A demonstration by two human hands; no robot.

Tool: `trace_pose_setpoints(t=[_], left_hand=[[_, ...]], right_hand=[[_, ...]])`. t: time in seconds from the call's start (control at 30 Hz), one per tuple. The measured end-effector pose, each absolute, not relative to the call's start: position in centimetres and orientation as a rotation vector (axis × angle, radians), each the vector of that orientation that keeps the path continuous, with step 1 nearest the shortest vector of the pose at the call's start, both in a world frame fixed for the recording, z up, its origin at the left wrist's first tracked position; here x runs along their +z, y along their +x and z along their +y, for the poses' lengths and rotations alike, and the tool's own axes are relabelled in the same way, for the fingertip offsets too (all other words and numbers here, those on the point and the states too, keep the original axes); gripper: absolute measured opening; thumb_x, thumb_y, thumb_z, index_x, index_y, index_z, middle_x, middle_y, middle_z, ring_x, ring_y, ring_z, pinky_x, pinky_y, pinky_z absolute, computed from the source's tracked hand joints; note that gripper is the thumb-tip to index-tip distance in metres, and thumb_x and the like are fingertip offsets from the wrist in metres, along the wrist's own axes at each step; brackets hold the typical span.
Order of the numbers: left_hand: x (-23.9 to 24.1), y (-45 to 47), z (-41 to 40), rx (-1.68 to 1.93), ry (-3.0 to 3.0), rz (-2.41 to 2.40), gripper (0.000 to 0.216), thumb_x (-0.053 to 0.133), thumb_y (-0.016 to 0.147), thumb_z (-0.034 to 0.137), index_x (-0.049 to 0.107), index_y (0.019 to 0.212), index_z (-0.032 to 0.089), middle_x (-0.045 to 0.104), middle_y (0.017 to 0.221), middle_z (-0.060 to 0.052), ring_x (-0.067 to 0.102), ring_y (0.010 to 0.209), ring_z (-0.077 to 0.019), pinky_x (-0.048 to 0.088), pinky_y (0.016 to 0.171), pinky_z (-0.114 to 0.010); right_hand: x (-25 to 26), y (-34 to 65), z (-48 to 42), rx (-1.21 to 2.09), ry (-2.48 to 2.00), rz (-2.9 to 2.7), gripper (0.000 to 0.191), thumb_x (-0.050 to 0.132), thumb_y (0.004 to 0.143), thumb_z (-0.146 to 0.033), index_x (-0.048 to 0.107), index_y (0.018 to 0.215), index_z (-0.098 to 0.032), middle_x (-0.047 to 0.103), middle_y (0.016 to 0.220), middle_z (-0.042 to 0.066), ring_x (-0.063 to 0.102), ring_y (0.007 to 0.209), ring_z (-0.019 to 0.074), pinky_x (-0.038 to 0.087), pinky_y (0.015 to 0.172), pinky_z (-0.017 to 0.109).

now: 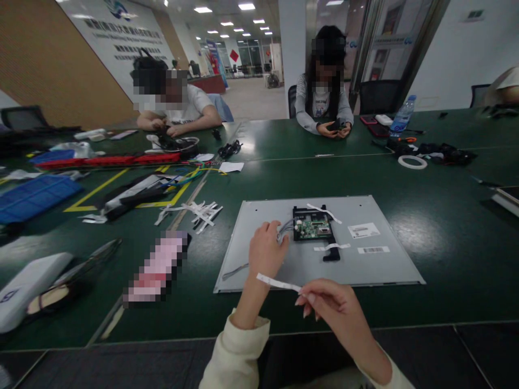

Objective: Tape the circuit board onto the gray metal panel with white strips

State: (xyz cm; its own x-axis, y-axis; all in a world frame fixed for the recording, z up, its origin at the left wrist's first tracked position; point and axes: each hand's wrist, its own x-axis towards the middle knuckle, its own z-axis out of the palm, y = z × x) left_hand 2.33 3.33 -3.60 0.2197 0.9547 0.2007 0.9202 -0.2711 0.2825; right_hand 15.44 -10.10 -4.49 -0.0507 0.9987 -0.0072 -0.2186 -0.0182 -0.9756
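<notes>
My left hand rests on the grey metal back of a flat panel, its fingers curled about a bundle of thin grey wires. These wires run into a green circuit board in a black bracket. A loose grey cable end shows left of my wrist. Between thumb and fingers, my right hand pinches a narrow white strip above the panel's near edge. Two similar strips lie across the bracket. White labels are on the panel's right.
Several white strips lie in a heap left of the panel, near a blurred pink phone. A white case, a blue tray and cables are farther left. Two people sit across the green table. A bottle stands far right.
</notes>
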Motion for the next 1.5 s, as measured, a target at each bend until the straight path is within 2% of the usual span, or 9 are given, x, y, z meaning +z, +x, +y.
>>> trace_pose_setpoints(t=[0.13,0.3,0.5,0.7,0.93,1.13,1.23,1.33,1.5], left_hand=[[-4.5,0.7,3.8,0.483,2.366,1.735,0.046,0.060,0.079,0.025,0.051,0.124,0.017,0.056,0.114,-0.011,0.055,0.106,-0.0249,0.043,0.090,-0.035],[-4.9,0.0,4.1,0.515,2.291,1.663,0.040,0.052,0.080,0.012,0.054,0.119,0.017,0.057,0.111,-0.009,0.057,0.101,-0.0211,0.044,0.090,-0.032],[-5.6,-0.3,4.6,0.609,2.210,1.682,0.034,0.050,0.081,0.010,0.057,0.113,0.018,0.058,0.103,-0.006,0.060,0.084,-0.0159,0.047,0.081,-0.028],[-5.9,-0.4,4.8,0.593,2.162,1.686,0.027,0.052,0.082,0.015,0.059,0.109,0.017,0.058,0.101,-0.006,0.059,0.076,-0.0139,0.047,0.076,-0.026],[-4.1,0.6,4.1,0.525,2.301,1.775,0.027,0.050,0.086,0.018,0.058,0.111,0.016,0.060,0.109,-0.009,0.056,0.102,-0.0205,0.042,0.090,-0.030],[-1.9,2.5,3.5,0.348,2.387,1.907,0.023,0.050,0.088,0.025,0.059,0.108,0.020,0.061,0.106,-0.009,0.055,0.101,-0.0250,0.042,0.083,-0.033],[-1.2,3.5,3.2,0.308,2.428,1.940,0.022,0.048,0.089,0.027,0.059,0.107,0.019,0.060,0.106,-0.010,0.054,0.100,-0.0271,0.042,0.079,-0.036],[-0.7,4.5,3.0,0.275,2.454,1.959,0.019,0.046,0.090,0.025,0.060,0.100,0.017,0.060,0.102,-0.011,0.053,0.097,-0.0272,0.041,0.080,-0.038],[-0.3,5.2,2.9,0.254,2.470,1.974,0.019,0.045,0.090,0.025,0.059,0.097,0.016,0.060,0.102,-0.011,0.053,0.097,-0.0282,0.041,0.078,-0.039]], right_hand=[[-3.5,15.5,-8.5,1.239,-1.059,-1.131,0.018,0.057,0.086,-0.032,0.069,0.087,-0.019,0.071,0.084,0.005,0.063,0.066,0.0122,0.046,0.054,0.020],[-0.5,16.0,-5.3,1.023,-1.036,-1.190,0.017,0.057,0.086,-0.029,0.070,0.091,-0.020,0.071,0.086,0.004,0.063,0.068,0.0123,0.048,0.058,0.022],[2.0,15.2,-2.2,0.868,-0.908,-1.086,0.015,0.056,0.084,-0.029,0.067,0.092,-0.022,0.071,0.088,0.003,0.062,0.066,0.0112,0.047,0.054,0.022],[-0.6,14.5,-2.5,1.012,-0.935,-0.987,0.016,0.059,0.083,-0.033,0.065,0.092,-0.021,0.070,0.088,0.004,0.060,0.065,0.0114,0.044,0.051,0.022],[-3.6,13.1,-4.9,1.196,-0.925,-0.861,0.015,0.059,0.085,-0.033,0.063,0.091,-0.021,0.071,0.085,0.003,0.058,0.061,0.0102,0.040,0.048,0.020],[-3.1,12.4,-6.5,0.872,-1.024,-1.199,0.017,0.052,0.088,-0.026,0.067,0.093,-0.022,0.068,0.092,0.005,0.060,0.072,0.0130,0.047,0.058,0.024],[-2.9,12.2,-7.1,0.671,-1.052,-1.420,0.018,0.058,0.083,-0.024,0.067,0.098,-0.024,0.065,0.094,0.005,0.059,0.081,0.0156,0.049,0.068,0.027],[-2.8,12.1,-7.2,0.583,-1.096,-1.446,0.024,0.064,0.079,-0.024,0.066,0.103,-0.025,0.061,0.091,0.004,0.056,0.077,0.0152,0.048,0.069,0.028],[-2.9,12.2,-6.9,0.611,-1.104,-1.346,0.013,0.064,0.079,-0.021,0.067,0.091,-0.024,0.058,0.086,0.002,0.055,0.073,0.0131,0.047,0.066,0.026]])
